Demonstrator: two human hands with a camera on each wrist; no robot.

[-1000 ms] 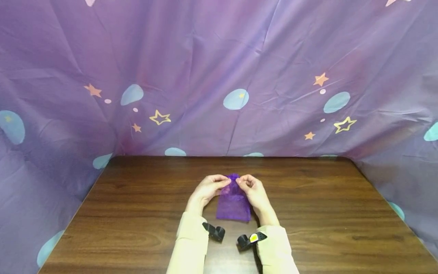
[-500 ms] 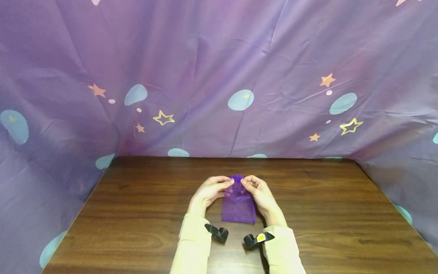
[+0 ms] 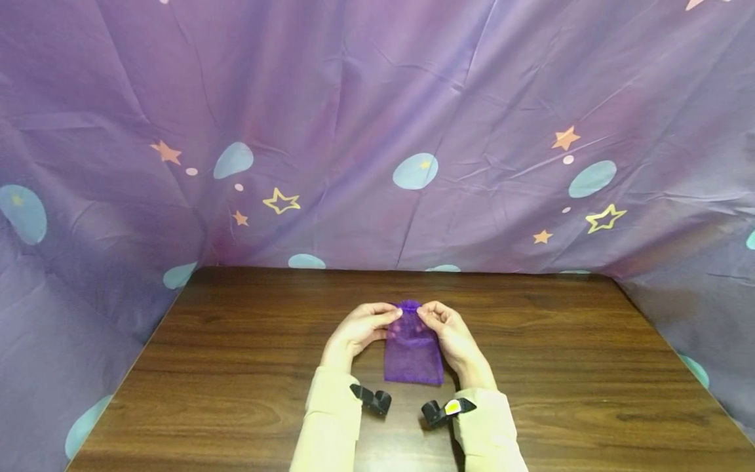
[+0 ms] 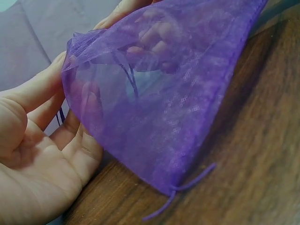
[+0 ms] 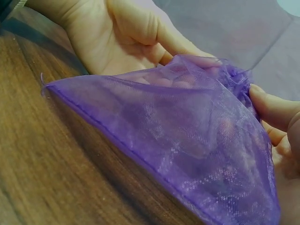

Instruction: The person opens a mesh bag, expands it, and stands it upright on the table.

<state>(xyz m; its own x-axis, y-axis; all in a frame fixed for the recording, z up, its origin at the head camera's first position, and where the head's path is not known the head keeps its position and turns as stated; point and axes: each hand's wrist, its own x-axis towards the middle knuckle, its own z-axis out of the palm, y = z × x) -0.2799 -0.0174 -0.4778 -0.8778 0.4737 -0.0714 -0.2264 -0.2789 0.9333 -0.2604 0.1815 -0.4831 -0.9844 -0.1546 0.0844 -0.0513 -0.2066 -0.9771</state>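
Note:
A sheer purple organza drawstring bag (image 3: 415, 357) hangs between both hands, its gathered top up and its wide bottom edge toward the person. My left hand (image 3: 361, 329) pinches the top's left side between thumb and fingers. On the right side, my right hand (image 3: 449, 335) pinches the top in the same way. In the left wrist view, fingers behind the bag (image 4: 154, 108) show through the mesh, and thin purple cord ends stick out at its lower corner. The ruffled neck of the bag (image 5: 187, 122) bunches by a thumb in the right wrist view.
A brown wood-grain table (image 3: 236, 367) lies beneath the hands. Purple cloth (image 3: 342, 131) printed with stars and blue ovals hangs behind it and at both sides. Black wrist cameras (image 3: 380, 402) sit at the cuffs of the pale sleeves (image 3: 327, 419).
The fingertips have moved slightly apart, and the gathered top of the bag looks a little wider. Both hands keep their pinch. The head view has shifted slightly.

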